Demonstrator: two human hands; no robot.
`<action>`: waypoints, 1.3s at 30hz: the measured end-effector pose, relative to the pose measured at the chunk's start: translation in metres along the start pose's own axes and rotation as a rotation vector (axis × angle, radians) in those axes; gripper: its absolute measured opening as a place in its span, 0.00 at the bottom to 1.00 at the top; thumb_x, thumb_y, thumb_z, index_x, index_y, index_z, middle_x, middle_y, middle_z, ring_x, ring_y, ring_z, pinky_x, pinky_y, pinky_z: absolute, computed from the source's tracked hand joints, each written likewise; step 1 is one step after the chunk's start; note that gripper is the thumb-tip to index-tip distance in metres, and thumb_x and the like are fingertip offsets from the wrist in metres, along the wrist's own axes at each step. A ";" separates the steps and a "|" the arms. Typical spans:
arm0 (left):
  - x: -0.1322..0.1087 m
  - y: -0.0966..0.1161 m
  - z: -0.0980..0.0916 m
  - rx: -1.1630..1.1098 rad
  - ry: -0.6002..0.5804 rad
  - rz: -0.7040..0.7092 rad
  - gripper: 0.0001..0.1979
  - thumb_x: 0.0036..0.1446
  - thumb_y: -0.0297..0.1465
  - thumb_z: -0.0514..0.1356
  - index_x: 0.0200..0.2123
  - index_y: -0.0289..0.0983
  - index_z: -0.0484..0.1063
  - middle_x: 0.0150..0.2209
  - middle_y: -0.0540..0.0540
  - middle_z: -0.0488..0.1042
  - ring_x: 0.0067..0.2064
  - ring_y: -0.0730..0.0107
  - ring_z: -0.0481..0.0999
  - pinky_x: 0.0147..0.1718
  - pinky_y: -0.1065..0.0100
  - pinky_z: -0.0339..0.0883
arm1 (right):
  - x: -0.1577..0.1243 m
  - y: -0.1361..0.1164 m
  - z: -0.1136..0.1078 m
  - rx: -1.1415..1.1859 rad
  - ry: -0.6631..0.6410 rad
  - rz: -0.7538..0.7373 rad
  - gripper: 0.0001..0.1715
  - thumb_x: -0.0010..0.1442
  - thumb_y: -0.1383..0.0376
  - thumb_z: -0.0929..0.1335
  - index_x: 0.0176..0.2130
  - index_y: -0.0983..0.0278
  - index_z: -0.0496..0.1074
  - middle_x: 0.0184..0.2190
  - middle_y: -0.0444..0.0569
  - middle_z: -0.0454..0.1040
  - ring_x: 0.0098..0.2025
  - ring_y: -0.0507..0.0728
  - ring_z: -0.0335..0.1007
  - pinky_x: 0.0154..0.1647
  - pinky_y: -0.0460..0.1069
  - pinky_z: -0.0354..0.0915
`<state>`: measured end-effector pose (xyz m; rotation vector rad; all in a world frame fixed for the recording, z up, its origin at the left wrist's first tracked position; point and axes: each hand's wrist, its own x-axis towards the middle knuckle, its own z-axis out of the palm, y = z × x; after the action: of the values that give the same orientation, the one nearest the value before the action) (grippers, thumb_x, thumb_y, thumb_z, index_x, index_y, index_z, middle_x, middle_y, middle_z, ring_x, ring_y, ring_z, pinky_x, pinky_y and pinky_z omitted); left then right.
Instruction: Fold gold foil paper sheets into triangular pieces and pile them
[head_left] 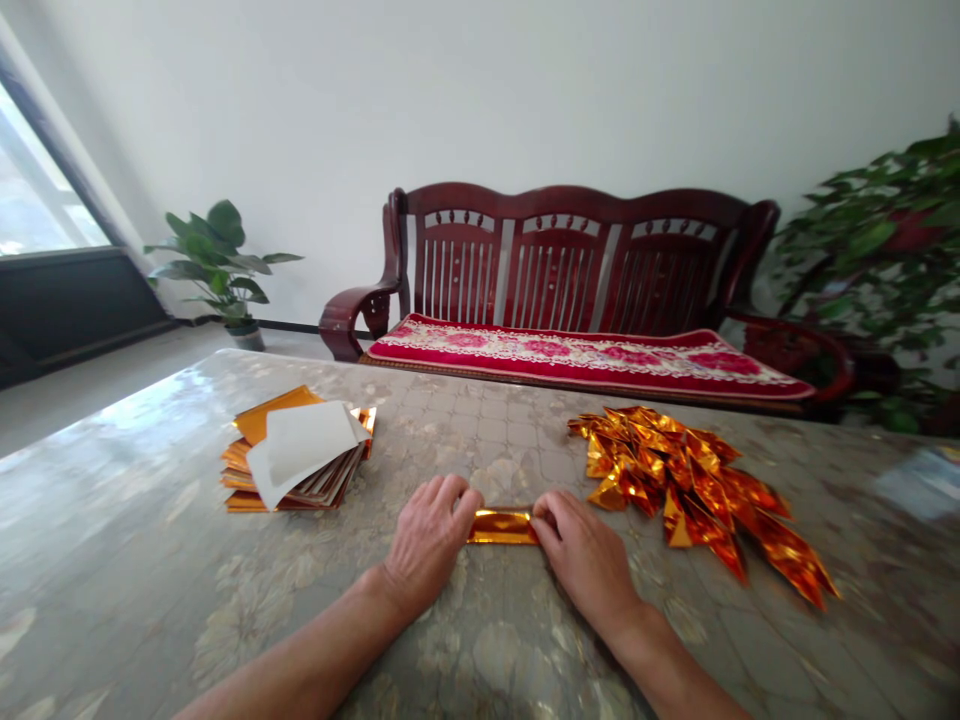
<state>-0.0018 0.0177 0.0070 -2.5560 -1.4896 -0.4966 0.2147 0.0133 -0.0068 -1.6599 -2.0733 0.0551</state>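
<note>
A narrow folded strip of shiny gold foil paper [504, 527] lies crosswise on the table in front of me. My left hand [435, 530] pinches its left end, with the thumb and fingers pressed together. At the other end, my right hand [581, 545] grips the strip between thumb and curled fingers. Both ends are partly hidden under the fingers. Left of my hands sits a stack of foil paper sheets [300, 460], some white side up and some gold. To the right is a heap of folded gold foil pieces [690, 480] with pointed ends.
The table [300, 620] has a patterned, glossy cover. A clear plastic bag [919, 485] rests near its right edge. Beyond stands a dark red wooden bench [562, 270] with a floral cushion. Potted plants [217, 260] flank it on both sides.
</note>
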 end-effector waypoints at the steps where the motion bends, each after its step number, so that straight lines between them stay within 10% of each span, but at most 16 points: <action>1: 0.000 -0.001 0.001 0.002 -0.010 0.043 0.06 0.67 0.30 0.54 0.40 0.40 0.71 0.41 0.46 0.71 0.41 0.63 0.68 0.40 0.64 0.62 | -0.001 0.000 0.000 -0.010 -0.001 -0.021 0.06 0.65 0.65 0.65 0.33 0.59 0.69 0.33 0.44 0.73 0.37 0.57 0.71 0.32 0.48 0.57; 12: 0.003 -0.008 0.002 -0.152 -0.148 0.409 0.10 0.69 0.32 0.51 0.47 0.39 0.70 0.39 0.47 0.75 0.42 0.65 0.72 0.43 0.65 0.66 | -0.003 -0.001 0.001 -0.119 0.001 -0.082 0.07 0.66 0.65 0.66 0.36 0.58 0.73 0.34 0.44 0.73 0.39 0.56 0.71 0.35 0.48 0.57; 39: -0.016 0.036 -0.007 0.067 -0.292 0.216 0.20 0.64 0.24 0.53 0.59 0.31 0.64 0.53 0.35 0.72 0.55 0.51 0.71 0.52 0.54 0.70 | -0.006 -0.028 -0.003 -0.281 -0.018 0.007 0.11 0.62 0.56 0.69 0.38 0.60 0.68 0.37 0.49 0.71 0.41 0.61 0.67 0.39 0.53 0.59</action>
<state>0.0207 -0.0156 0.0099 -2.7829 -1.2572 -0.0460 0.1915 -0.0003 0.0029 -1.8333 -2.1682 -0.2297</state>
